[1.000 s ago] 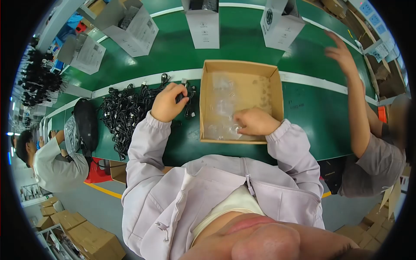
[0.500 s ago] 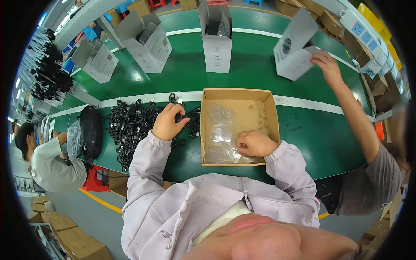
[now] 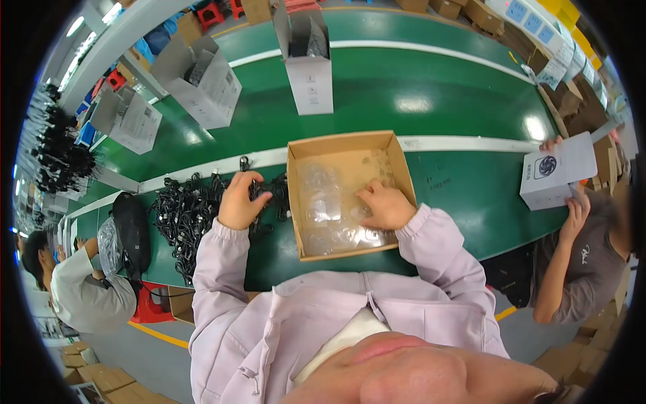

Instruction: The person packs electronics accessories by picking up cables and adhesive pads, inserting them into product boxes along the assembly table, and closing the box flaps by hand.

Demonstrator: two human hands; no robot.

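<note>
My left hand (image 3: 241, 202) rests at the right edge of a tangled pile of black cables (image 3: 187, 215), its thumb and forefinger apart with nothing seen between them. Inside a shallow cardboard box (image 3: 293, 202), my right hand (image 3: 388, 207) hovers over or touches the right side of some clear plastic pieces (image 3: 323, 205); its fingers are spread and I make out nothing in them. The plastic pieces lie along the box's left half and lower edge. More black cable shows between my left hand and the box.
Three open white boxes stand on the green bench, one of them a tall box (image 3: 311, 84). At right, a co-worker holds another white box (image 3: 555, 172). A black pouch (image 3: 131, 229) lies left of the cables; a second person sits beyond. Cables hang at upper left.
The co-worker has drawn a white box off the conveyor area toward their body. My right hand's fingers have spread from a closed pose. The view has turned slightly right.
</note>
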